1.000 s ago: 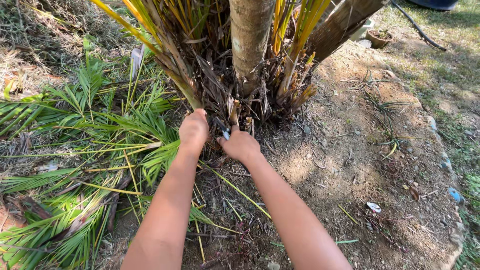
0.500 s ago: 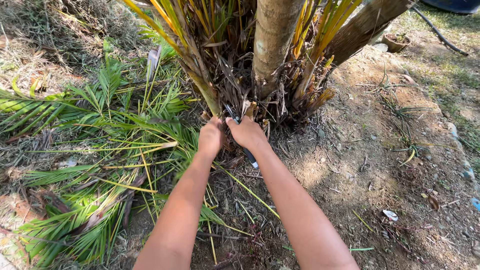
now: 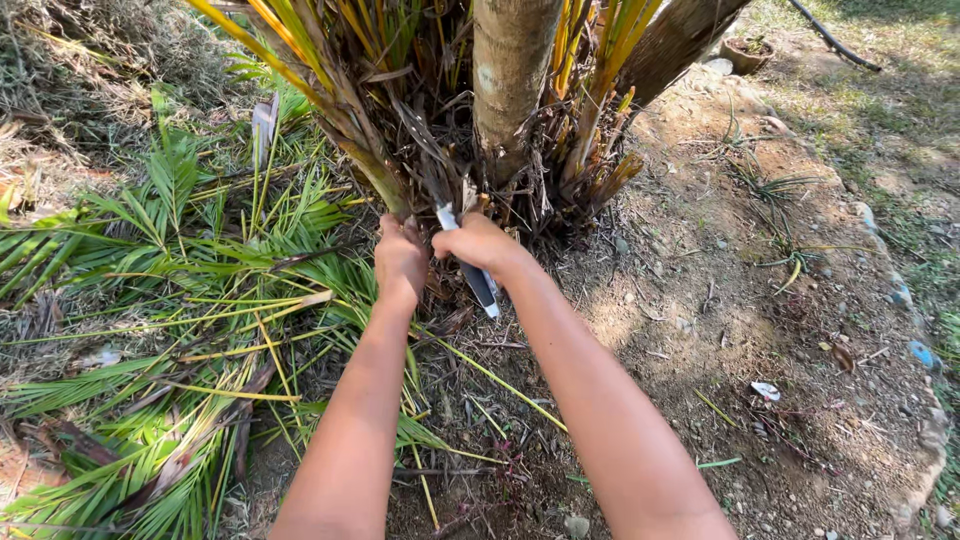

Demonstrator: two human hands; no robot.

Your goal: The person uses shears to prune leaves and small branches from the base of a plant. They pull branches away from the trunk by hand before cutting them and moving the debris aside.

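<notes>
fingers of right hand (image 3: 480,245) clamp a knife (image 3: 478,283); left hand (image 3: 400,258) grips a frond base (image 3: 375,170) (beside trunk (image 3: 510,80)).

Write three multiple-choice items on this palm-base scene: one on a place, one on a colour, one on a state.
1. Where do the cut palm fronds lie?
A. On the ground left of the trunk
B. Stacked on the bare soil at right
C. Across the person's arms

2. What colour is the bare soil right of the palm trunk?
A. Black
B. Brown
C. White

3. How is the right hand?
A. Open and flat on the soil
B. Closed round a tool with a dark handle
C. Raised clear of the plant

Answers:
1 A, the green fronds spread over the ground at left.
2 B, the sunlit earth is brown.
3 B, the fingers wrap the tool at the base of the trunk, beside the left hand.
</notes>
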